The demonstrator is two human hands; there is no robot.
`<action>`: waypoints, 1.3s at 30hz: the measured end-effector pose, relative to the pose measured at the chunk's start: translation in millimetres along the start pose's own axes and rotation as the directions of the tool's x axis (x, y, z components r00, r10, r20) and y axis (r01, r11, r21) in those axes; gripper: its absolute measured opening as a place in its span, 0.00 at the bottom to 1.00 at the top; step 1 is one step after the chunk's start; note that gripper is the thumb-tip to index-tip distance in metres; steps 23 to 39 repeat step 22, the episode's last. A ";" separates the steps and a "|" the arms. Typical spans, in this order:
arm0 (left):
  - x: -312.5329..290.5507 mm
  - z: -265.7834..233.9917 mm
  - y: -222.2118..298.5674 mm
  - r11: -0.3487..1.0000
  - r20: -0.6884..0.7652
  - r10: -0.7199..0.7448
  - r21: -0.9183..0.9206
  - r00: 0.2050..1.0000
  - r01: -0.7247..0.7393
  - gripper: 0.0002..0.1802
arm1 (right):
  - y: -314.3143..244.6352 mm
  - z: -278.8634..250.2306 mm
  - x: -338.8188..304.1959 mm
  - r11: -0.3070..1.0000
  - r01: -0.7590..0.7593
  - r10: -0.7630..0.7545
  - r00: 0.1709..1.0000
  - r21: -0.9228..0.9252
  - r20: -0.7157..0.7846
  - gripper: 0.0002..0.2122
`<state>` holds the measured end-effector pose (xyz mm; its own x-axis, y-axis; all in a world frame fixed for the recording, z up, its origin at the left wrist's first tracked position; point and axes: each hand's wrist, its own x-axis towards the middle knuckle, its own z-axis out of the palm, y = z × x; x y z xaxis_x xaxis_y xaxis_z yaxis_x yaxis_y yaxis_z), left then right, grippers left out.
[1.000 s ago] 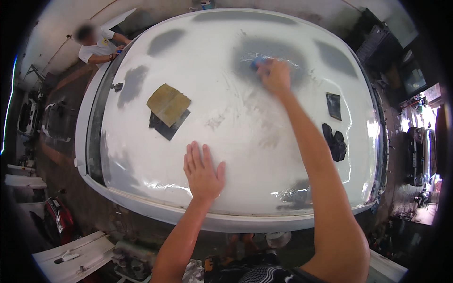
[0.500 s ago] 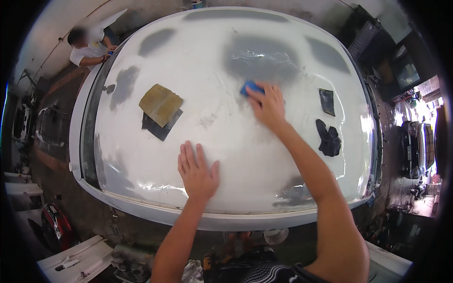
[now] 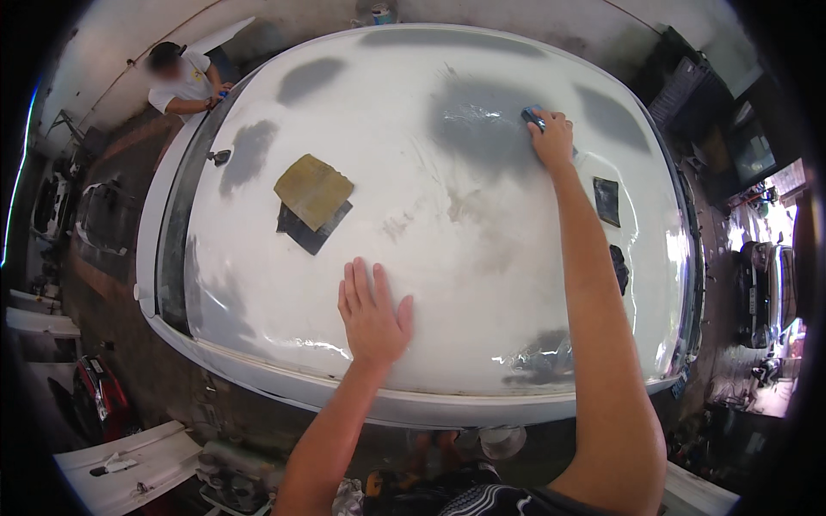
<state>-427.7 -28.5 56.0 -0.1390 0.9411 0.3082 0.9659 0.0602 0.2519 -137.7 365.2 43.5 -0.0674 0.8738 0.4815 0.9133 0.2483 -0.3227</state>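
A white car roof [image 3: 447, 310] with grey patches spreads out below me. My right hand [image 3: 555, 142] is closed round a blue sanding block [image 3: 533, 115], at the right edge of the large grey patch [image 3: 482, 142]. Near the front edge my left hand [image 3: 374, 314] lies flat on the white surface, fingers stretched out and holding nothing. To its upper left, a tan-brown sheet [image 3: 313, 191] rests partly over a dark sheet [image 3: 310, 234]. A small dark sheet [image 3: 607, 201] lies right of my right forearm, which partly hides a crumpled black piece [image 3: 619, 267].
Beyond the roof's far left edge another person [image 3: 185, 82] works with a blue item in hand. White panels [image 3: 129, 464] and a red car part [image 3: 103, 391] stand at the lower left. A dark car [image 3: 766, 292] is parked at the far right.
My right hand has moved right and farther away with the sanding block, from below the large grey patch to its right edge. The left hand stays flat; the view has shifted slightly.
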 end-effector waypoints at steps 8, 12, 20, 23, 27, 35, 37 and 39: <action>-8.1 1.0 -7.6 0.999 0.000 -0.047 0.006 0.999 0.047 0.40 | -106.2 -71.3 -175.2 0.843 0.396 -0.459 0.883 0.363 0.103 0.20; -0.2 -0.8 3.6 1.000 0.014 0.016 -0.013 1.000 -0.016 0.40 | 5.6 -29.1 -51.0 0.999 0.041 -0.041 0.999 0.031 -0.016 0.14; -3.5 0.8 -5.8 0.998 0.022 -0.058 0.006 0.998 0.058 0.40 | -109.7 -29.4 -151.7 0.899 0.169 -0.222 0.971 0.405 0.088 0.25; -5.4 2.6 -3.7 1.000 0.037 -0.028 -0.004 0.999 0.028 0.41 | -103.4 -43.3 -175.5 0.864 0.387 -0.427 0.902 0.323 0.062 0.32; -5.4 2.6 -3.7 1.000 0.037 -0.028 -0.004 0.999 0.028 0.41 | -103.4 -43.3 -175.5 0.864 0.387 -0.427 0.902 0.323 0.062 0.32; -5.4 2.6 -3.7 1.000 0.037 -0.028 -0.004 0.999 0.028 0.41 | -103.4 -43.3 -175.5 0.864 0.387 -0.427 0.902 0.323 0.062 0.32; -5.4 2.6 -3.7 1.000 0.037 -0.028 -0.004 0.999 0.028 0.41 | -103.4 -43.3 -175.5 0.864 0.387 -0.427 0.902 0.323 0.062 0.32; -5.4 2.6 -3.7 1.000 0.037 -0.028 -0.004 0.999 0.028 0.41 | -103.4 -43.3 -175.5 0.864 0.387 -0.427 0.902 0.323 0.062 0.32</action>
